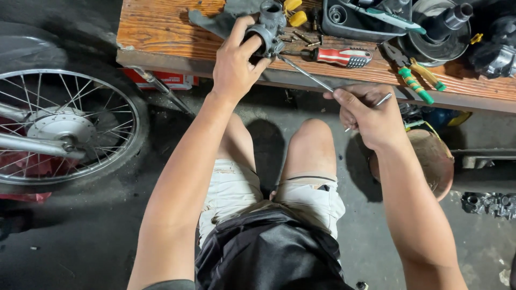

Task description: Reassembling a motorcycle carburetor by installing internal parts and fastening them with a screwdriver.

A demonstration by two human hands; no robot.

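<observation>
At the front edge of the wooden workbench, a grey carburettor is gripped in the left hand.

Its body looks partly stripped, with small brass parts loose beside it, so dismantling seems underway but unfinished. The right hand pinches a thin metal rod angled toward the carburettor. A red-handled screwdriver, green-handled pliers and a spoked wheel lie around.

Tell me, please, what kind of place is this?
Most likely a small motorcycle repair workshop. A spoked wheel stands at the left, the left hand holds a carburetor at the edge of a wooden workbench, and a red-handled screwdriver and pliers lie on it.
</observation>
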